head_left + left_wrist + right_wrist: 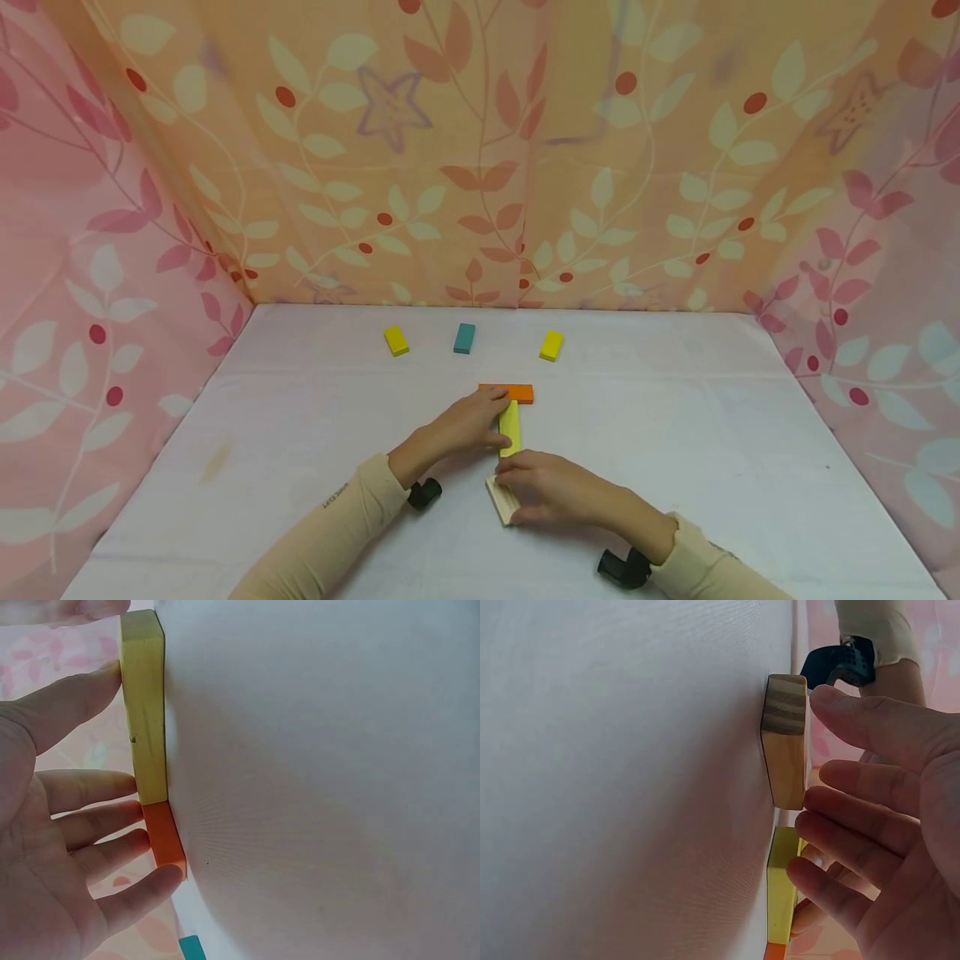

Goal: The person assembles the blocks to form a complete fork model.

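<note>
A yellow block [511,427] lies lengthwise on the white table, its far end against an orange block [521,394] set crosswise. My left hand [467,423] is along their left side: in the left wrist view, thumb and index fingertips are at the yellow block [146,712], and the other fingertips reach the orange block [163,834]. Nearer me, a plain wooden block [501,502] lies slightly turned. My right hand [558,492] rests at its right side, fingers loosely extended; in the right wrist view, a gap separates the wooden block [786,754] from the yellow block [782,885].
Farther back on the table lie a yellow block [396,341], a teal block [464,338] and another yellow block [551,346], spaced apart. Patterned curtains [480,167] hang along the back and both sides. Black wrist cameras [425,494] sit below each wrist.
</note>
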The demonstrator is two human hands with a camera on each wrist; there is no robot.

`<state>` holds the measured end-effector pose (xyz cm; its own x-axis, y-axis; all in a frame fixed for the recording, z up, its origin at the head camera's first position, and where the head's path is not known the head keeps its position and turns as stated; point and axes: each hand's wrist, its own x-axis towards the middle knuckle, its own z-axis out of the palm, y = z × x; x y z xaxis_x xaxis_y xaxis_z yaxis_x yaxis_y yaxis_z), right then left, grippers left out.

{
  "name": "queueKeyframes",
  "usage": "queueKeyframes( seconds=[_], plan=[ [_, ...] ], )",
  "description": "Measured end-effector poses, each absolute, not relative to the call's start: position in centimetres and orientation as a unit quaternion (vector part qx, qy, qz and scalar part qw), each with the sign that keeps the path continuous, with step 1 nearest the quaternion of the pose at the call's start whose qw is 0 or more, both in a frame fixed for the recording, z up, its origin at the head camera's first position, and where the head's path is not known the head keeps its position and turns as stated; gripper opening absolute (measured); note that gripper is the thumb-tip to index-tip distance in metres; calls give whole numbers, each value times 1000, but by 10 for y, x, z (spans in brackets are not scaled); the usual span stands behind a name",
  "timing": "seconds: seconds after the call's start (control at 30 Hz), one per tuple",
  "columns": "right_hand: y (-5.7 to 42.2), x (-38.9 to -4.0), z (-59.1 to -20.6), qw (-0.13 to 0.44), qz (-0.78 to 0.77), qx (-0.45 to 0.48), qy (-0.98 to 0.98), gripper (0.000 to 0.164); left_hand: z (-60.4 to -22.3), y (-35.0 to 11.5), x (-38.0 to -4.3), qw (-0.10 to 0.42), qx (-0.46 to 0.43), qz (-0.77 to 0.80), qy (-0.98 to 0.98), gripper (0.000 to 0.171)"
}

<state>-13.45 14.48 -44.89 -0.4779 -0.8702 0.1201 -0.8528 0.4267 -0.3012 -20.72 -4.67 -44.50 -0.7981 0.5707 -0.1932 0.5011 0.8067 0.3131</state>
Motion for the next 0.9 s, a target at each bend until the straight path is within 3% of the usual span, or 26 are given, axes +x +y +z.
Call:
queueKeyframes(
  seconds=[0.4,0.9],
  plan=[
    [141,-134,-447,54,-138,-523,839,44,-446,-46,-208,142,281,123,941,71],
    [142,-136,-451,18,-132,-541,830,42,-443,-46,-206,144,283,126,940,72]
  ],
)
